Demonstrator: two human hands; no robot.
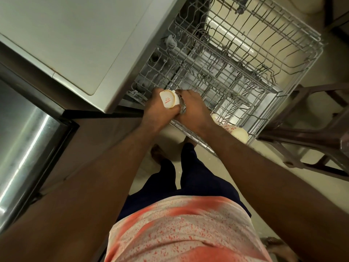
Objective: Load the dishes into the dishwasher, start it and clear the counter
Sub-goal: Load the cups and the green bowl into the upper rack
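The left hand (157, 110) is curled around a small white cup (169, 99). The cup is tipped so its round base faces up, showing a raised foot ring and red printed lettering on the smooth glazed bottom. Pressed close beside it, the right hand (193, 108) closes its fingers on a shiny metal piece (182, 107). Only a ribbed, reflective sliver shows between the two hands, so what it is cannot be told. Both hands meet over the near left corner of the dishwasher's pulled-out wire rack (273, 95), a grey coated grid with rows of upright tines.

Further right along the rack's front edge lies a second white dish (237, 130), rounded and glossy, with a red floral print. It is partly hidden behind the right forearm.

To the left of the rack is the dishwasher's flat top panel (66, 40), pale and matte, with a rounded-corner inset line. Below it runs a dark, polished stone counter (105, 133), and a brushed steel sink (22, 140) with bright streaks of reflection is set into it at the far left. A brown moulded chair (306, 133) stands just beside the rack's right side on the cream floor (236, 167).
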